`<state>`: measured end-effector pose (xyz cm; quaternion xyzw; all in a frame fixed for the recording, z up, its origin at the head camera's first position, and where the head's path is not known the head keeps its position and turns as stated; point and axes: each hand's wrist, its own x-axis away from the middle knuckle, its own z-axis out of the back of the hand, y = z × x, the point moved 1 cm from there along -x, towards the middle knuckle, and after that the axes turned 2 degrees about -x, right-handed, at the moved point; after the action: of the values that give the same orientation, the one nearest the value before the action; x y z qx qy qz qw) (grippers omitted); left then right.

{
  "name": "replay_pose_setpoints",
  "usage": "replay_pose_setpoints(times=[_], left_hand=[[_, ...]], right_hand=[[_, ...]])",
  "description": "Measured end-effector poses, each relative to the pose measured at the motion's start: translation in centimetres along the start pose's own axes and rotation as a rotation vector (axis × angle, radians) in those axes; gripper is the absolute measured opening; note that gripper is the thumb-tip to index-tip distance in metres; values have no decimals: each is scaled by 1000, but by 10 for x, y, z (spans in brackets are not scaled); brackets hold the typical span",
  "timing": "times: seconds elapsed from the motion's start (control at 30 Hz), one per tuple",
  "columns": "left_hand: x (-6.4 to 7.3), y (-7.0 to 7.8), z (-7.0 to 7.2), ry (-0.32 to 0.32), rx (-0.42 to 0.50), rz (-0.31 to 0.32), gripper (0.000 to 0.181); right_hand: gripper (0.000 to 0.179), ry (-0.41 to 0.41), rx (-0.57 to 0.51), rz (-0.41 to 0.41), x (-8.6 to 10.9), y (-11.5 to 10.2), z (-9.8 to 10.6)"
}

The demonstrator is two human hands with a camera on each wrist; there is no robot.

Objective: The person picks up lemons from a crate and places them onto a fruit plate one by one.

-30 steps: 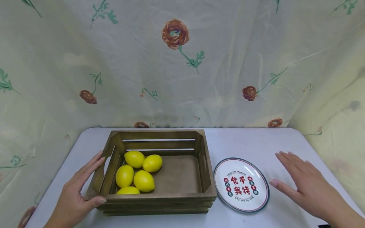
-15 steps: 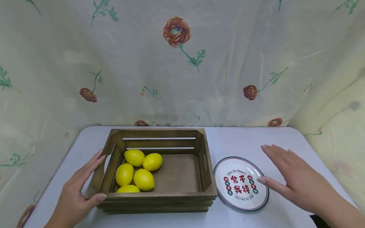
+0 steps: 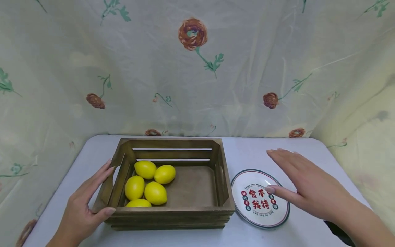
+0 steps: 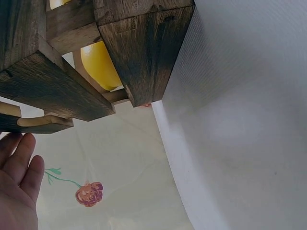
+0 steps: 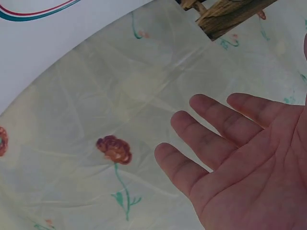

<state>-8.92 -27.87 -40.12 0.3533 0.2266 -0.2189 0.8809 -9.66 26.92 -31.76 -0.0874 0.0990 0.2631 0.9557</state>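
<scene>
A brown wooden crate (image 3: pixel 172 218) stands on the table with several yellow lemons (image 3: pixel 155 193) in its left half. At the crate's left end is my left hand (image 3: pixel 81 202), its fingers fairly straight along the outer side and its thumb by the front left corner. The left wrist view shows those fingers (image 4: pixel 21 160) against the slatted wood, with a lemon (image 4: pixel 100 64) visible through a gap. My right hand (image 3: pixel 311 187) hovers over the right part of a round white plate (image 3: pixel 260 219) with red characters. In the right wrist view its spread fingers (image 5: pixel 204 136) hold nothing.
The white table (image 3: pixel 247 151) reaches back to a curtain (image 3: pixel 234 68) with a flower print, which also hangs on both sides. The plate lies close beside the crate's right end. A dark sleeve edge (image 3: pixel 339 233) shows beneath the right wrist.
My right hand has moved left, from beside the plate to above its right part. The left hand stays at the crate's left end. Crate, lemons and plate have not visibly moved.
</scene>
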Motion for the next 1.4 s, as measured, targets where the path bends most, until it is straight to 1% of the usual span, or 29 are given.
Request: replay_pose_setpoints(times=[0.1, 0.2, 0.27, 0.33, 0.47, 0.57, 0.67, 0.87, 1.03, 1.17, 1.4], left_hand=[[0, -1, 0, 22, 3, -36, 86], [2, -2, 0, 57, 4, -85, 83], [2, -3, -1, 75, 12, -114, 82], [2, -4, -2, 78, 26, -127, 81], [-4, -3, -6, 94, 66, -163, 81], [-8, 0, -6, 123, 82, -190, 82], [-10, 1, -5, 143, 90, -201, 83], [-11, 0, -7, 164, 100, -210, 84], [-8, 0, -9, 166, 98, -202, 84], [-7, -1, -9, 162, 85, -186, 84], [-4, -6, -9, 149, 74, -157, 83]], right_hand=[[88, -29, -6, -1, -11, -7, 6], [88, -59, -14, 14, -23, -17, 9], [88, -61, -22, 42, -30, -23, 10], [88, -62, -17, 67, -35, -29, 12], [88, -58, -5, 100, -40, -37, 16], [88, -56, -7, 137, -47, -42, 19], [86, -45, -12, 185, -57, -46, 21], [83, -43, -19, 262, -80, -53, 25], [84, -75, -18, 278, -96, -61, 29], [84, -105, 0, 300, -109, -72, 29], [86, -133, 57, 377, -133, -89, 26]])
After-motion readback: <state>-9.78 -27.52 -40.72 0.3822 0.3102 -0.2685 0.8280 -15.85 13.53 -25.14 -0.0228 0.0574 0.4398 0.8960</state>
